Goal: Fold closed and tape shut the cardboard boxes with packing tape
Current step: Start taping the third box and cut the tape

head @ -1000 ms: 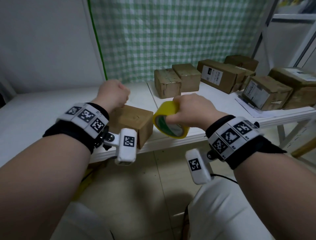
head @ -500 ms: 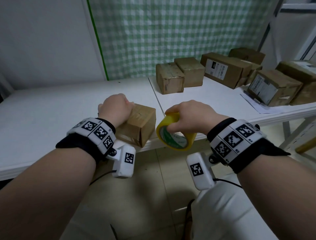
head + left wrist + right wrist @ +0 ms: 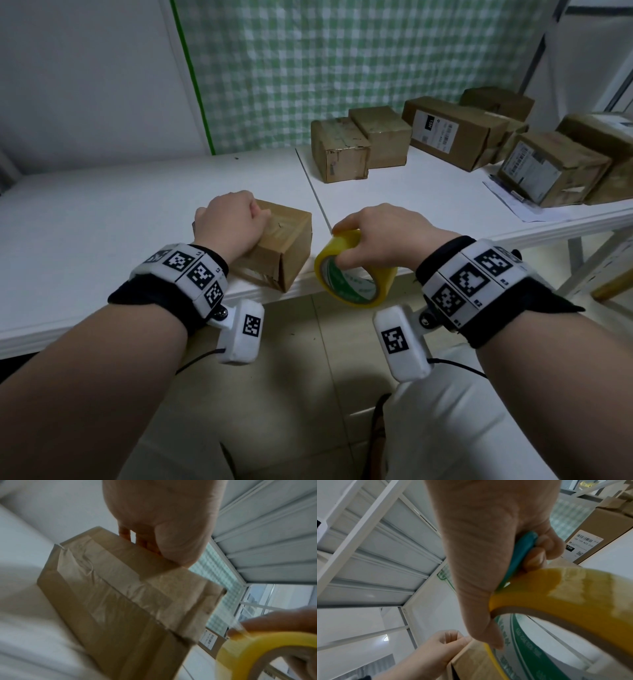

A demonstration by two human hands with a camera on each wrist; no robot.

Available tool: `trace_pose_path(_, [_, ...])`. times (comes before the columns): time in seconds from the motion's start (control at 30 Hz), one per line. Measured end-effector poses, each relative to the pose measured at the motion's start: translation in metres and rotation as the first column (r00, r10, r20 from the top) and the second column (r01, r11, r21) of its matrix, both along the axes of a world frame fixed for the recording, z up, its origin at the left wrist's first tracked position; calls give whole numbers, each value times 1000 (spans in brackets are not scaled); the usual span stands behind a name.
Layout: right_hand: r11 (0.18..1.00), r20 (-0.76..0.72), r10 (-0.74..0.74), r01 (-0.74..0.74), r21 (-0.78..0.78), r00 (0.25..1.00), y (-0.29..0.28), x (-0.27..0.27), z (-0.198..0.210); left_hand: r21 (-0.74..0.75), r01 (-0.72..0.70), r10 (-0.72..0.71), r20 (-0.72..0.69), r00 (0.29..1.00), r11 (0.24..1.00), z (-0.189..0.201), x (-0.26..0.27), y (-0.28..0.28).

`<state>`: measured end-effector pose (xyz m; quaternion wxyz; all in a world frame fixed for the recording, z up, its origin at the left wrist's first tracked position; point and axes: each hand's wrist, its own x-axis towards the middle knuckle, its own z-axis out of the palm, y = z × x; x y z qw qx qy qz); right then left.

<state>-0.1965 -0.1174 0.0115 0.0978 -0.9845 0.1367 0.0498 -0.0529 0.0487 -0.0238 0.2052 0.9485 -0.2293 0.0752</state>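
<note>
A small brown cardboard box (image 3: 284, 246) lies closed at the front edge of the white table (image 3: 102, 222). My left hand (image 3: 229, 219) lies on its top with the fingers curled over the far edge. In the left wrist view, clear tape covers the seam on the box (image 3: 130, 601). My right hand (image 3: 376, 233) grips a yellow tape roll (image 3: 356, 284) just right of the box, off the table's front edge. In the right wrist view, the same hand also holds a teal tool (image 3: 520, 555) against the palm above the tape roll (image 3: 573, 595).
Several closed cardboard boxes (image 3: 342, 150) stand at the back right, one with a white label (image 3: 452, 133). A paper sheet (image 3: 524, 205) lies under the right-hand boxes. A green checked curtain (image 3: 342, 68) hangs behind the table. A tiled floor lies below.
My left hand has come down from above the box and settled on its top. The right hand has lowered slightly with the tape roll.
</note>
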Motion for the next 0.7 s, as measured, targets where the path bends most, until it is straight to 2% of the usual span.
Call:
trace_pose_path(0.1, [1000, -6, -2, 2, 5, 1000, 2, 0, -4, 7, 9, -9, 67, 998, 1000, -2, -5, 1])
trace_pose_path(0.2, [1000, -7, -4, 4, 17, 1000, 4, 0, -8, -59, -2, 2, 12, 1000, 998, -1, -3, 5])
trace_pose_path(0.3, [1000, -5, -4, 5, 2, 1000, 7, 2, -11, -52, 26, -23, 68, 997, 998, 0, 2, 9])
trace_pose_path(0.37, [1000, -11, -1, 1, -10, 1000, 9, 3, -13, -94, 117, -106, 115, 988, 989, 3, -4, 10])
trace_pose_path(0.43, [1000, -8, -1, 1, -4, 1000, 10, 5, -14, -87, 268, -262, 76, 962, 959, 6, -20, 7])
trace_pose_path(0.5, [1000, 3, -7, 7, 7, 1000, 11, 5, -16, 120, 390, -388, -46, 921, 913, 2, -34, 5])
trace_pose_path(0.57, [1000, 6, -18, 18, 21, 1000, 11, 5, -17, 353, 427, -415, -114, 903, 833, -4, -37, 8])
trace_pose_path(0.63, [999, -2, -23, 24, 35, 1000, 11, 5, -18, 446, 416, -409, -117, 905, 792, -5, -33, 12])
trace_pose_path(0.7, [998, -7, -28, 29, 50, 1000, 12, 4, -20, 482, 390, -387, -110, 916, 785, -5, -30, 13])
